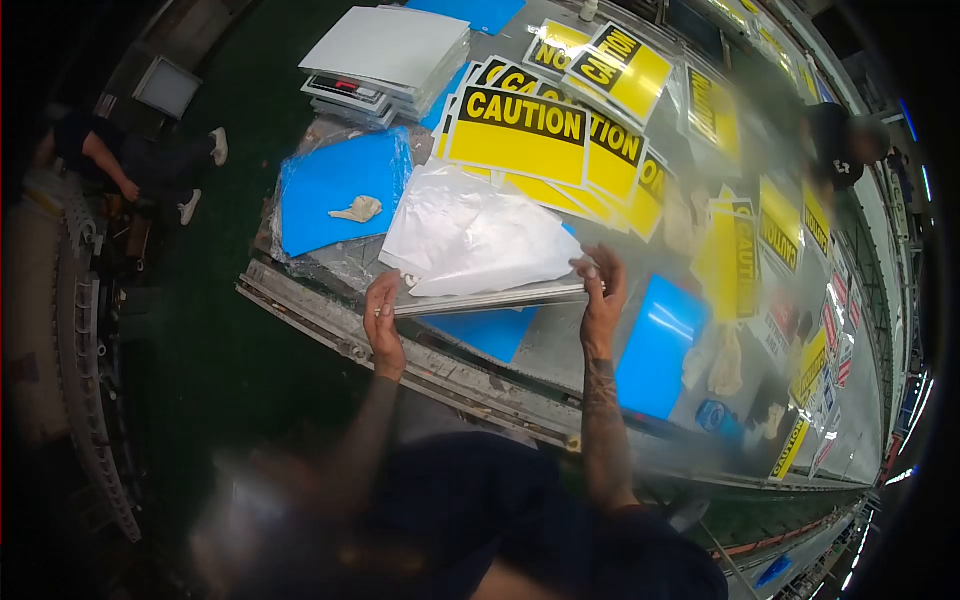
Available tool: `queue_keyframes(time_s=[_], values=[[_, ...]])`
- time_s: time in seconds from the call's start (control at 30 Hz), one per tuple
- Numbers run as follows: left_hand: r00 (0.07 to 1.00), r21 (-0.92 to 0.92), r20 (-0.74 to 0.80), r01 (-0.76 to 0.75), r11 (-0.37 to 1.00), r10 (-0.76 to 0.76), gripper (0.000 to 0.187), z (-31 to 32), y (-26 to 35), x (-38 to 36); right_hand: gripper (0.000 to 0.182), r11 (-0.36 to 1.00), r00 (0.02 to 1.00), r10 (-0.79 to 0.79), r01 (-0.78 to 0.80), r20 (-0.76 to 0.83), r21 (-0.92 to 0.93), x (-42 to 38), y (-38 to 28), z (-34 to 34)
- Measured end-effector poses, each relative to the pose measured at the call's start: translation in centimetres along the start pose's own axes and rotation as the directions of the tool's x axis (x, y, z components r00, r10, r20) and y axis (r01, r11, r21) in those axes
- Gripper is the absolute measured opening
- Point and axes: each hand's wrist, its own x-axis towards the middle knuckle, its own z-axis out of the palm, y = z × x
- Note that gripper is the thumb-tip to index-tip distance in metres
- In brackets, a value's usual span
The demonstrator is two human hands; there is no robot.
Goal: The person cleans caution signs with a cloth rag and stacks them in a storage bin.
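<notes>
Between my two hands is a thin stack of white-edged sheets [490,301], tilted above the near edge of the table. Crumpled white paper [480,230] lies over its top. My left hand [385,325] grips the stack's left end, fingers curled at the corner. At the opposite end, my right hand [602,295] holds the right corner between thumb and fingers. Just beyond the paper, yellow and black CAUTION signs [520,125] lie in an overlapping pile. A blue sheet [480,332] shows partly beneath the held stack.
White panels [385,50] are piled at the back left. A wrapped blue sheet [335,195] carries a beige glove [357,209]. Another blue sheet [660,345] lies right, near a blue tape roll [711,415]. One person [845,150] stands across the table; another [110,150] is at far left.
</notes>
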Motion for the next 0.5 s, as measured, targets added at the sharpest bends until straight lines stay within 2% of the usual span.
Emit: queue_keyframes(time_s=[0.03,0.17,0.2,0.3,0.33,0.43,0.47,0.5], values=[[0.999,0.006,-0.031,0.012,1.000,-0.011,0.054,0.0,-0.1,-0.4,0.053,0.996,0.996,-0.070,0.073,-0.063,0.048,-0.3,0.1,0.5],[0.999,-0.022,-0.016,-0.028,0.999,0.028,0.046,-0.6,-1.9,-0.8,0.072,0.937,0.947,-0.253,0.188,0.199,0.294,0.5,3.8,-1.7],[0.999,-0.005,-0.024,-0.028,1.000,0.028,0.040,-0.5,-1.7,-0.5,0.086,0.919,0.942,-0.243,0.146,0.233,0.367,0.4,3.8,-2.4],[0.999,-0.043,-0.041,-0.028,0.999,0.026,0.031,-0.4,-1.6,-0.4,0.091,0.993,0.890,-0.119,0.119,0.441,0.027,-0.3,3.9,-5.6],[0.999,-0.073,-0.046,-0.027,0.997,0.024,0.029,-0.2,-1.7,-0.6,0.084,0.951,0.895,-0.074,0.196,0.440,-0.240,-0.3,4.3,-6.0],[0.993,-0.109,-0.107,-0.060,0.992,0.048,0.027,0.5,-2.1,-0.6,0.072,0.922,0.847,0.166,0.049,0.505,-0.385,1.3,6.0,-6.2],[0.991,-0.082,-0.101,-0.090,0.992,0.082,0.025,0.4,-2.3,-0.8,0.046,0.939,0.866,0.037,0.140,0.499,-0.313,2.0,7.9,-6.1],[0.988,-0.079,-0.118,-0.109,0.991,0.099,0.025,0.7,-2.6,-0.9,0.040,0.939,0.871,0.020,0.152,0.491,-0.309,2.5,8.3,-6.2]])
